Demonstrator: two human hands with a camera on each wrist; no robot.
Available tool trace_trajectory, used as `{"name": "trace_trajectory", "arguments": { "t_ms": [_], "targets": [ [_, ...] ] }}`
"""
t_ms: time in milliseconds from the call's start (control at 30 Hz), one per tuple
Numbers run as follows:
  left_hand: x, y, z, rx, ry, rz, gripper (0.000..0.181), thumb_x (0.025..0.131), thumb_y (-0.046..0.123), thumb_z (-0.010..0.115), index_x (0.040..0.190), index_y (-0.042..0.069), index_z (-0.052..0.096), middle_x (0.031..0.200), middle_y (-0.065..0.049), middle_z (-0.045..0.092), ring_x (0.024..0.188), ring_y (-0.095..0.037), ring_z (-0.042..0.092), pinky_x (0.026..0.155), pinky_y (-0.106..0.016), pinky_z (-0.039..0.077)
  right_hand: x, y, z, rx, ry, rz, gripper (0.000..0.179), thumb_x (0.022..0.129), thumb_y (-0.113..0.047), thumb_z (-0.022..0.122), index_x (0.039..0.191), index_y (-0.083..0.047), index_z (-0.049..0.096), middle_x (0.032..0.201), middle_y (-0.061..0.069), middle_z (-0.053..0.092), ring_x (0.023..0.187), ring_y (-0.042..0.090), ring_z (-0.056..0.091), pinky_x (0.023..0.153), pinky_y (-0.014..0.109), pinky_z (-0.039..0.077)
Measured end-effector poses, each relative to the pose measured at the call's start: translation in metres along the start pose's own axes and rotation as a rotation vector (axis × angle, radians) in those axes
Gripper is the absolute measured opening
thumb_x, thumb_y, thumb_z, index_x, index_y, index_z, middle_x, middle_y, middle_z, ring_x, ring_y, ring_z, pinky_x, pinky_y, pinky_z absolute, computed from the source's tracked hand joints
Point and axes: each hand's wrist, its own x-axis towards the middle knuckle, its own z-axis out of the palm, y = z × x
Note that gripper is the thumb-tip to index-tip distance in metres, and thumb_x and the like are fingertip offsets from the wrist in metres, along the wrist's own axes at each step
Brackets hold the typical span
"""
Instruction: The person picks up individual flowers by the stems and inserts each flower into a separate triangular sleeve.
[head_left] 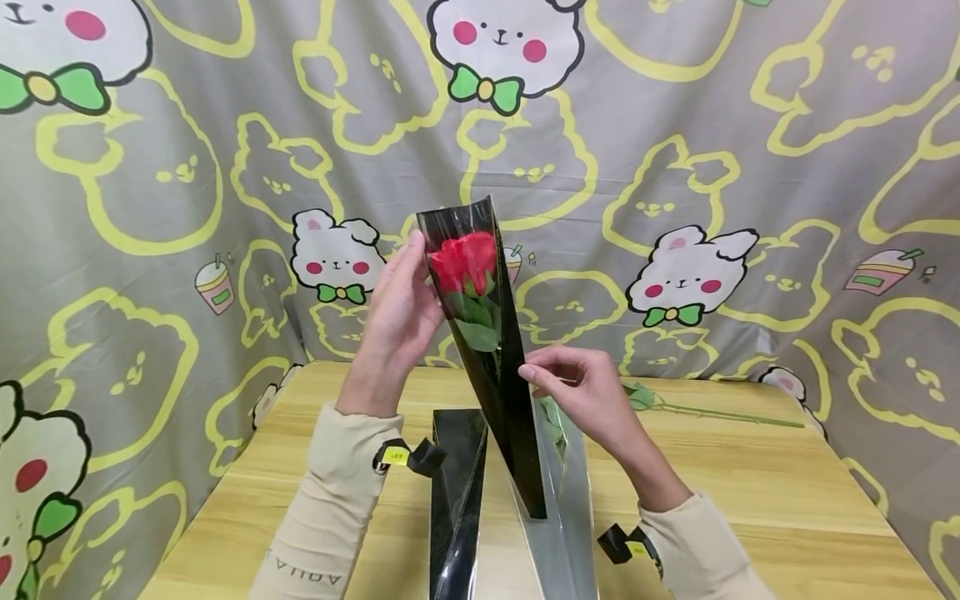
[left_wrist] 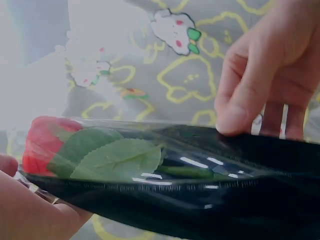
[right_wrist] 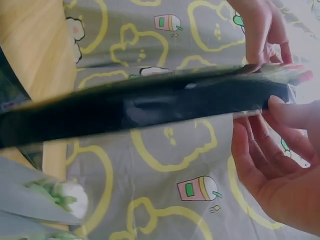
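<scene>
The left hand (head_left: pixel 399 310) is grasping the black sleeve (head_left: pixel 517 421) at its upper left edge, the right hand (head_left: pixel 588 390) pinches its right edge, and inside it stands a red rose (head_left: pixel 467 260).

beige sleeves (head_left: pixel 330 500) | dark lettering (head_left: pixel 306 573), left | black wrist cameras (head_left: pixel 427 457) | yellow labels (head_left: pixel 395 456)

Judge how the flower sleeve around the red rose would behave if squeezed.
The black flower sleeve is probably slippery, given its glossy highlights. It seems light: the left hand and right hand hold it by its edges. Its clear front might crumple, looking film-thin over the red rose.
</scene>
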Motion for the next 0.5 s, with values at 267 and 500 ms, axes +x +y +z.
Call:
{"name": "trace_trajectory", "arguments": {
  "t_ms": [267, 500],
  "targets": [
    [0.004, -0.01, -0.007, -0.046, 0.025, -0.068, 0.05, 0.11, 0.028, 0.046, 0.159, 0.02, 0.039, 0.151, -0.003, 0.05, 0.134, -0.026, 0.05, 0.112, -0.049, 0.038, -0.016, 0.018, 0.005, 0.076, 0.012, 0.137, 0.021, 0.096, -0.021, 0.075, 0.111, -0.007, 0.074, 0.114, 0.01, 0.07, 0.092, 0.02, 0.075, 0.078, 0.034, 0.06],
    [0.003, -0.011, -0.001, -0.05, -0.056, -0.029, 0.031, 0.111, 0.03, 0.044, 0.134, 0.016, 0.061, 0.131, -0.004, 0.057, 0.116, -0.024, 0.055, 0.096, -0.04, 0.048, -0.022, 0.027, 0.012, 0.015, 0.007, 0.09, 0.013, 0.092, -0.018, 0.079, 0.103, -0.011, 0.078, 0.094, 0.002, 0.076, 0.087, 0.018, 0.072, 0.08, 0.031, 0.057]
  ]
}}
